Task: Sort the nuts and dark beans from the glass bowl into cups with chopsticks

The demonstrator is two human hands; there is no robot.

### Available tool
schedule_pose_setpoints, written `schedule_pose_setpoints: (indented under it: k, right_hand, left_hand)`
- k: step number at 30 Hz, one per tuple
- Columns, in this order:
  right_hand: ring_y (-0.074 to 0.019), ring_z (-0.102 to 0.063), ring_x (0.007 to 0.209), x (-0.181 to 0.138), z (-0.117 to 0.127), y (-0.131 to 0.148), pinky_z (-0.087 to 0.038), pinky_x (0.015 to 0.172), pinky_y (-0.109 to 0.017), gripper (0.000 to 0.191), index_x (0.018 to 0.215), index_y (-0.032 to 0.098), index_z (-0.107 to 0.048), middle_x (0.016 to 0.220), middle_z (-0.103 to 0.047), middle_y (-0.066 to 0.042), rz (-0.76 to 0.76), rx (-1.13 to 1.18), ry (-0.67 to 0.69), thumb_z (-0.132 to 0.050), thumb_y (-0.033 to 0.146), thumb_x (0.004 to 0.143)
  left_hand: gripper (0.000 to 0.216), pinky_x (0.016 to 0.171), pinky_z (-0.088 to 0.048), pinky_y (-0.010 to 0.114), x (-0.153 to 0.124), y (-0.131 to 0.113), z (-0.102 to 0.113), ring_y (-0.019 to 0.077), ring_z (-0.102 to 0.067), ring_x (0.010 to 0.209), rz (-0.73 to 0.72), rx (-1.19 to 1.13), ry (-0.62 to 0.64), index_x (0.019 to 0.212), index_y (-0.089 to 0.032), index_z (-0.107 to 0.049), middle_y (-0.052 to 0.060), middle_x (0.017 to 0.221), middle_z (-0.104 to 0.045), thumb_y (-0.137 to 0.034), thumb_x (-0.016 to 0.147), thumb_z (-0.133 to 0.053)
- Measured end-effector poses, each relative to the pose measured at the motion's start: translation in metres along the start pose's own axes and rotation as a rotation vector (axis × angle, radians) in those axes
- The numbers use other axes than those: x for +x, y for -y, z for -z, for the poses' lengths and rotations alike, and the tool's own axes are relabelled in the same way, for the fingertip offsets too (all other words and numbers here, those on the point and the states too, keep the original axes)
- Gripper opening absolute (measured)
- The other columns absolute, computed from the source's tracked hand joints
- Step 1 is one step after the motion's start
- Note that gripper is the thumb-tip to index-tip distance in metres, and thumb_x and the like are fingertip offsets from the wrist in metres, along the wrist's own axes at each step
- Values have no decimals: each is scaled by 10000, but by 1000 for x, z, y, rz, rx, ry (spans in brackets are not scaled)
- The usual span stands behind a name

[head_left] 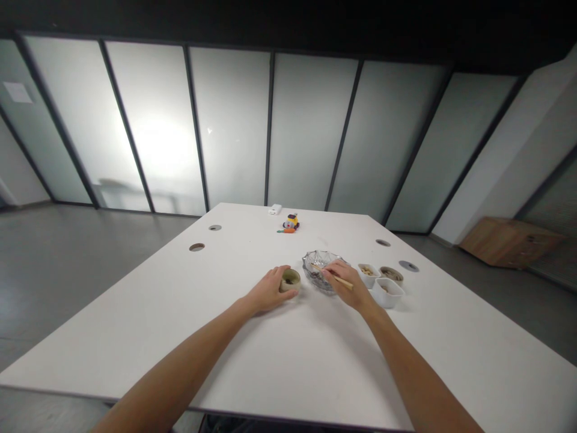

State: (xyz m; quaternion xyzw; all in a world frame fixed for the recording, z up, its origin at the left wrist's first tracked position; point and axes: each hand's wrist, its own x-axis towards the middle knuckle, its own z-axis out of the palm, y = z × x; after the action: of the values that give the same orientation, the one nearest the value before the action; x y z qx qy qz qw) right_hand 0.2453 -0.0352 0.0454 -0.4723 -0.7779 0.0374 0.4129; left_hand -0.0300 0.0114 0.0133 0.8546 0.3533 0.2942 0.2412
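My left hand (269,290) is closed round the side of a small olive-green cup (291,287), which stands upright on the table with a little dark matter inside. Pinched in my right hand (346,282) are light wooden chopsticks (343,281), their tips reaching down into a clear glass bowl (312,278) with a scalloped rim. Some small dark pieces show in the bowl, too small to name. My right hand covers part of its right side.
Right of the glass bowl stand two white cups (388,294) (367,281) and a brownish round bowl (391,275), holding small pale pieces. Farther back are a yellow toy car (293,221), an orange toy carrot (288,231) and a white box (274,209). Round holes (197,247) pierce the white table.
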Motion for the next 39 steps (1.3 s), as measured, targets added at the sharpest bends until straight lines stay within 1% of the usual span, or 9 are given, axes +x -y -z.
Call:
schedule_pose_setpoints:
  k: [5,10,13,18,24,28,32,35,39]
  right_hand:
    - [-236,-654,794,1,0,-2,-510,738,-364,465,781,239,-706,824,-719,-69,-41,-40,-40,-473,551,1036]
    - [-228,-649,723,4,1,2,-505,709,-351,553,710,241,-667,748,-711,-65,-81,-72,-163,-443,639,1022]
    - [-222,-650,698,4,3,4,-509,692,-340,576,746,231,-690,747,-721,-68,-118,-73,-233,-452,692,996]
    - [-226,-672,694,2,7,6,-509,648,-324,549,869,222,-702,792,-749,-64,-185,5,-276,-558,749,917]
    - [-244,-704,703,2,5,6,-525,651,-337,529,963,231,-647,783,-751,-62,-272,73,-272,-626,749,854]
    - [-229,-678,655,3,2,3,-500,593,-318,486,1005,242,-586,728,-716,-29,-313,135,-285,-667,691,836]
    - [-212,-646,622,4,3,4,-477,574,-308,414,964,243,-607,701,-698,-14,-316,103,-284,-668,634,843]
    - [-203,-643,659,4,5,7,-480,625,-316,346,878,237,-657,741,-719,-25,-270,45,-236,-624,581,891]
    - [-208,-649,703,4,7,8,-491,683,-328,363,818,229,-686,770,-732,-35,-240,-1,-228,-599,567,917]
  left_hand:
    - [669,1127,-456,506,1,-2,1,363,-582,1312,6,8,7,1468,-216,-499,168,1439,-605,-491,902,-725]
    - [691,1135,-445,505,2,0,0,357,-575,1312,10,5,19,1480,-204,-485,170,1445,-595,-485,899,-731]
    - [696,1136,-441,506,2,1,0,359,-568,1314,21,12,26,1483,-195,-484,172,1446,-593,-465,893,-736]
    - [683,1132,-448,497,2,-1,0,354,-575,1310,16,11,15,1479,-225,-492,153,1436,-606,-488,896,-731]
    - [675,1116,-458,500,1,-3,1,351,-584,1285,12,9,11,1475,-222,-495,157,1417,-614,-471,896,-736]
    - [661,1116,-462,486,1,-2,1,347,-584,1292,14,11,12,1463,-232,-508,145,1415,-620,-459,888,-745]
    - [664,1118,-460,489,1,-2,1,349,-584,1294,19,17,17,1465,-223,-505,148,1420,-617,-459,891,-741]
    - [663,1108,-467,485,2,-1,0,344,-590,1284,19,20,9,1467,-233,-503,140,1416,-621,-449,888,-744]
    - [673,1124,-455,495,2,-1,0,347,-584,1295,21,15,8,1470,-227,-503,145,1428,-614,-467,889,-743]
